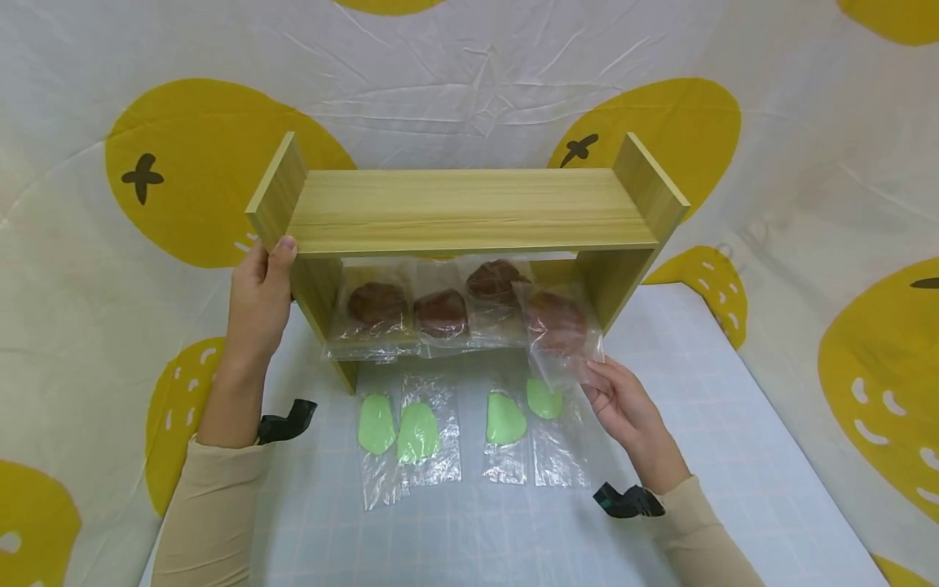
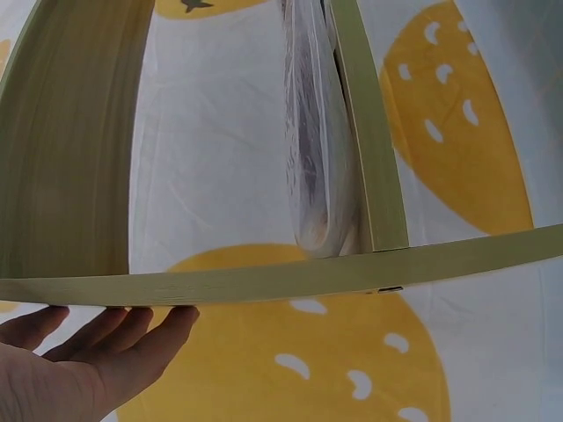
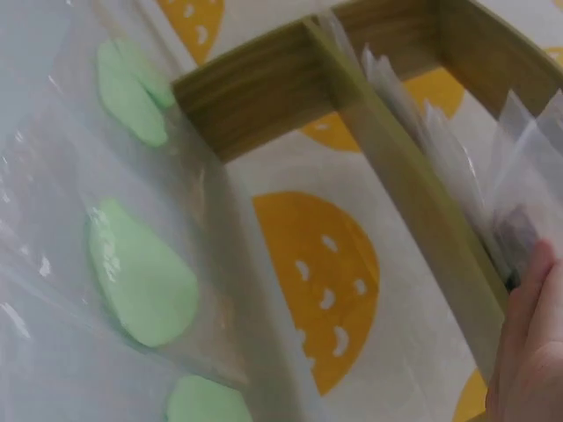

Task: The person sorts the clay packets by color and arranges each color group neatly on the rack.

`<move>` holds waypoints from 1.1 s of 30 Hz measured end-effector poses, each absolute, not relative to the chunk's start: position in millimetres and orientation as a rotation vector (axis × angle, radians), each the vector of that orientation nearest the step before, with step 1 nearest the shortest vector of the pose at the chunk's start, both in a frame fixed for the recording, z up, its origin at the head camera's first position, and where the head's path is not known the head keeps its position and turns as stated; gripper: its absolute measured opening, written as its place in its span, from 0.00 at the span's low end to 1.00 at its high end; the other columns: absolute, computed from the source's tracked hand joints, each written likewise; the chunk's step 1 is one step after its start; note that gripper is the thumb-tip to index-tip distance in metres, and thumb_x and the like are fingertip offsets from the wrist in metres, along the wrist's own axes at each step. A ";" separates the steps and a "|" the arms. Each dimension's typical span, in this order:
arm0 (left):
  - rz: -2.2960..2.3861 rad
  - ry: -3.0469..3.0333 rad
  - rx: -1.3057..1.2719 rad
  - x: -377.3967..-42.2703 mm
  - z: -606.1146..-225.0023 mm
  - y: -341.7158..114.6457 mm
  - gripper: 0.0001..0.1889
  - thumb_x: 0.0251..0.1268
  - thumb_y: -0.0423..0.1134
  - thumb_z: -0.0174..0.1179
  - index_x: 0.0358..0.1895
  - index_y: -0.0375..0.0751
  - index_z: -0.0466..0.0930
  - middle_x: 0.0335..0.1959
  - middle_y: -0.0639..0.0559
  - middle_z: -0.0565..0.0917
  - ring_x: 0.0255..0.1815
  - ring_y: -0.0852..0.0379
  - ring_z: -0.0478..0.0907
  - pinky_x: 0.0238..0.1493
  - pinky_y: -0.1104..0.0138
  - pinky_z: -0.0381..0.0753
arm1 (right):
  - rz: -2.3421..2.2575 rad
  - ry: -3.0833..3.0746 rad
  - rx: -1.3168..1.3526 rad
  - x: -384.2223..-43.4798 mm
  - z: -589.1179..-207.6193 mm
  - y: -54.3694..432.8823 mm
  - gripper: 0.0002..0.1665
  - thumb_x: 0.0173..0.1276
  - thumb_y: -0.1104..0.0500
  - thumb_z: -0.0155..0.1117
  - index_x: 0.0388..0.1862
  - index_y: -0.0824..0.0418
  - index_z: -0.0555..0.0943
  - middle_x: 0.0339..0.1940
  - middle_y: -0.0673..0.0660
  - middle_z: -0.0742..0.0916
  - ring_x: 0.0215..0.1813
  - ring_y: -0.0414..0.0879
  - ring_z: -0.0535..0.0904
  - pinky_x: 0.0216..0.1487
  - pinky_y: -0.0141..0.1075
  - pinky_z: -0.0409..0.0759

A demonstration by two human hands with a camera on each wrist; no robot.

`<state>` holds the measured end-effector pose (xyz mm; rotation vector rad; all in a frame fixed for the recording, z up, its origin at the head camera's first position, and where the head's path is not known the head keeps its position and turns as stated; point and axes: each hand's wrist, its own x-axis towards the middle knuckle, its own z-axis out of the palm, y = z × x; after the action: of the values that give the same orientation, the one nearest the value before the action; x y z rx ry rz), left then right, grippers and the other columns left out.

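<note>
**Pale surface point(image 1: 440, 542) carrying a wooden shelf point(image 1: 469, 208)**

Left hand point(image 1: 258, 306) grips the shelf's left side; right hand point(image 1: 623, 403) pinches a brown-filled bag point(image 1: 555, 326) at the shelf's right end, beside three similar bags point(image 1: 442, 314). Four green-filled bags point(image 1: 418, 434) lie in front.

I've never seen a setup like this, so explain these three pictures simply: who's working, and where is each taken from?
No machine here: a person does this bare-handed. The widest picture comes from a head-worn camera, the other two from cameras on the left and right wrists. The left hand holds the side of a pale yellowish wooden shelf. The right hand pinches a clear plastic bag with a rounded reddish-brown piece, at the front of the shelf's lower board. Three similar clear bags with brown pieces rest on that board. On the pale blue, faintly checked surface lie four clear plastic bags with light green pieces.
</note>
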<state>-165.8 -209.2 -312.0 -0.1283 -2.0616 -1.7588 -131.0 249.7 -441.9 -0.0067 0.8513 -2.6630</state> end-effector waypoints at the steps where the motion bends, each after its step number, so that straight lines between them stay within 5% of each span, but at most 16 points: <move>1: -1.759 -2.062 -0.127 -165.9 -312.1 -209.2 0.21 0.77 0.51 0.53 0.65 0.47 0.75 0.51 0.36 0.76 0.45 0.47 0.76 0.40 0.70 0.78 | -2.672 0.821 0.010 -128.9 -443.3 248.0 0.20 0.82 0.68 0.41 0.67 0.65 0.72 0.64 0.60 0.79 0.63 0.49 0.78 0.64 0.36 0.69; 10: -1.728 -2.091 -0.110 -166.6 -311.7 -209.2 0.22 0.77 0.52 0.51 0.67 0.49 0.74 0.52 0.44 0.77 0.47 0.47 0.74 0.44 0.69 0.77 | -2.741 0.585 -0.047 -108.8 -454.5 229.7 0.24 0.83 0.61 0.42 0.75 0.60 0.60 0.71 0.58 0.70 0.71 0.49 0.68 0.71 0.36 0.59; 15: -1.753 -2.067 -0.112 -166.4 -312.1 -209.2 0.21 0.77 0.51 0.53 0.65 0.48 0.75 0.51 0.39 0.77 0.45 0.48 0.75 0.42 0.69 0.77 | -2.635 0.569 -0.178 -100.2 -455.3 225.9 0.28 0.84 0.59 0.37 0.79 0.52 0.51 0.71 0.62 0.68 0.69 0.55 0.71 0.68 0.40 0.66; 19: -1.767 -2.058 -0.115 -166.0 -312.5 -209.7 0.21 0.76 0.51 0.53 0.66 0.47 0.75 0.51 0.38 0.77 0.46 0.47 0.76 0.42 0.70 0.78 | -2.557 0.616 -0.239 -95.6 -454.3 223.3 0.20 0.85 0.60 0.33 0.70 0.58 0.63 0.62 0.65 0.75 0.61 0.57 0.78 0.62 0.39 0.73; 23: -1.760 -2.069 -0.108 -165.1 -312.2 -210.1 0.22 0.77 0.51 0.52 0.66 0.47 0.75 0.52 0.39 0.77 0.47 0.46 0.75 0.43 0.70 0.78 | -2.506 0.682 -0.265 -95.6 -450.6 220.2 0.24 0.85 0.65 0.30 0.60 0.71 0.76 0.57 0.67 0.82 0.58 0.54 0.82 0.60 0.34 0.73; 33: -1.799 -2.022 -0.158 -166.7 -312.6 -209.7 0.20 0.77 0.49 0.54 0.64 0.45 0.76 0.50 0.35 0.76 0.45 0.46 0.76 0.41 0.70 0.79 | -2.546 0.702 -0.245 -112.2 -437.0 224.1 0.25 0.84 0.67 0.32 0.54 0.75 0.80 0.51 0.68 0.86 0.53 0.53 0.85 0.56 0.32 0.76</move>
<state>-166.7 -209.7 -312.6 -0.1580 -2.0216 -1.7989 -112.2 224.1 -437.0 -0.2453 0.7020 -2.5463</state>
